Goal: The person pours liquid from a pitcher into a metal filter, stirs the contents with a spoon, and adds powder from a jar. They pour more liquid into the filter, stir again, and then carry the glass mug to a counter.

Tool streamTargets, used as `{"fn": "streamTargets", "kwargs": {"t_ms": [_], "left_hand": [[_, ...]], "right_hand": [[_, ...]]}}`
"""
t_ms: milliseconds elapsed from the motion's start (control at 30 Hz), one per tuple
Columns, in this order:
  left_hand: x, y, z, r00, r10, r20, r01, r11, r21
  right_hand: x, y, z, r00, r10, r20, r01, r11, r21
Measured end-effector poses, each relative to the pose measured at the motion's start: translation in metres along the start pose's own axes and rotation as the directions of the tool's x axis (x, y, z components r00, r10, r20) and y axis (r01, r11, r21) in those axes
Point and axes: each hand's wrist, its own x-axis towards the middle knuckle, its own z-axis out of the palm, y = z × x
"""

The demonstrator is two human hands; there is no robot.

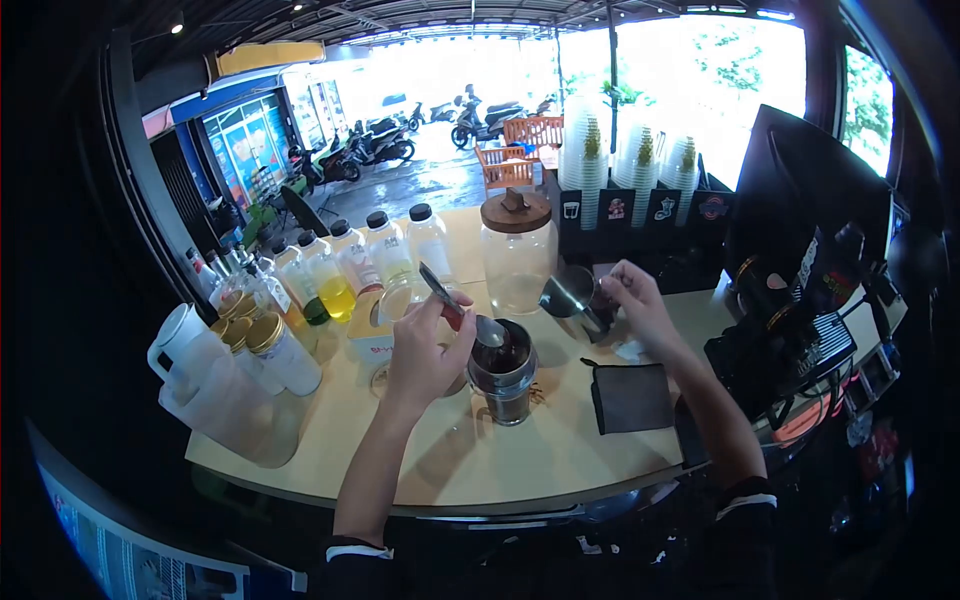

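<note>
My left hand (432, 345) is closed round a metal spoon (489, 331), its bowl over the mouth of a metal-rimmed cup (503, 372). Dark contents show inside the cup, and brown bits lie on the counter beside it. To the right, my right hand (637, 303) grips a small dark metal pitcher (569, 292) by its handle side, tilted near the glass jar. A folded dark cloth (632, 398) lies below my right hand.
A wooden-lidded glass jar (518, 262) stands behind the cup. Black-capped bottles (385, 250), lidded jars (283, 352) and a plastic jug (228, 390) fill the left side. Stacked cups (640, 165) stand back right; a black machine (790, 300) is at the right.
</note>
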Motion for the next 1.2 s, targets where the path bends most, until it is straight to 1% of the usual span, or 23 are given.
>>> {"fn": "streamTargets", "kwargs": {"t_ms": [33,133,167,200,267,300,367,400,467,500,567,700,767,900,967,1000,1067,1200], "left_hand": [[0.001,0.001,-0.002,1.0,0.001,-0.012,-0.001,1.0,0.006],[-0.002,0.001,-0.004,0.999,-0.004,-0.033,0.004,1.0,-0.003],[-0.003,0.001,-0.005,0.999,-0.002,-0.043,0.001,1.0,-0.022],[-0.005,0.0,-0.006,0.999,-0.009,-0.046,0.008,1.0,-0.019],[-0.008,-0.001,-0.007,0.998,-0.04,-0.052,0.039,0.999,-0.003],[-0.009,-0.001,-0.007,0.997,-0.047,-0.056,0.047,0.999,-0.002],[-0.01,-0.001,-0.006,0.995,-0.073,-0.073,0.069,0.996,-0.05],[-0.01,-0.001,-0.006,0.994,-0.076,-0.075,0.073,0.996,-0.05],[-0.011,-0.002,-0.006,0.994,-0.08,-0.079,0.075,0.995,-0.06],[-0.011,-0.002,-0.005,0.994,-0.083,-0.078,0.078,0.995,-0.062],[-0.012,-0.002,-0.005,0.993,-0.09,-0.071,0.085,0.994,-0.069],[-0.012,-0.005,-0.003,0.993,-0.101,-0.06,0.095,0.991,-0.096],[-0.012,-0.006,-0.002,0.993,-0.086,-0.076,0.08,0.993,-0.088],[-0.013,-0.007,-0.003,0.993,-0.094,-0.072,0.087,0.992,-0.092],[-0.013,-0.009,-0.002,0.993,-0.106,-0.058,0.1,0.991,-0.094],[-0.013,-0.01,-0.002,0.993,-0.106,-0.058,0.1,0.99,-0.094],[-0.013,-0.01,-0.001,0.991,-0.115,-0.061,0.108,0.988,-0.111],[-0.013,-0.01,-0.002,0.992,-0.106,-0.062,0.1,0.99,-0.095]], "right_hand": [[0.003,-0.009,0.0,1.0,-0.024,0.013,0.024,1.0,-0.005],[0.01,-0.034,0.004,0.998,-0.02,0.064,0.022,1.0,-0.022],[0.01,-0.048,0.009,0.995,0.01,0.096,-0.014,0.999,0.034],[0.011,-0.056,0.012,0.994,0.014,0.104,-0.017,0.999,0.035],[0.014,-0.068,0.016,0.984,-0.024,0.176,0.029,0.999,-0.027],[0.015,-0.072,0.019,0.983,-0.02,0.183,0.026,0.999,-0.028],[0.017,-0.08,0.024,0.964,-0.017,0.266,0.028,0.999,-0.039],[0.018,-0.085,0.026,0.963,-0.015,0.27,0.026,0.999,-0.04],[0.021,-0.093,0.031,0.939,-0.108,0.327,0.161,0.977,-0.14],[0.023,-0.093,0.032,0.939,-0.105,0.328,0.158,0.977,-0.14],[0.028,-0.093,0.033,0.927,-0.065,0.37,0.187,0.934,-0.305],[0.031,-0.103,0.045,0.92,-0.1,0.38,0.204,0.948,-0.244],[0.036,-0.104,0.047,0.903,-0.106,0.416,0.294,0.86,-0.418],[0.036,-0.109,0.059,0.904,-0.099,0.417,0.275,0.88,-0.388],[0.039,-0.108,0.062,0.878,-0.115,0.465,0.305,0.882,-0.358],[0.04,-0.109,0.063,0.878,-0.114,0.466,0.305,0.882,-0.359],[0.042,-0.11,0.066,0.851,-0.165,0.499,0.393,0.831,-0.395],[0.044,-0.112,0.073,0.85,-0.181,0.495,0.405,0.826,-0.393]]}}
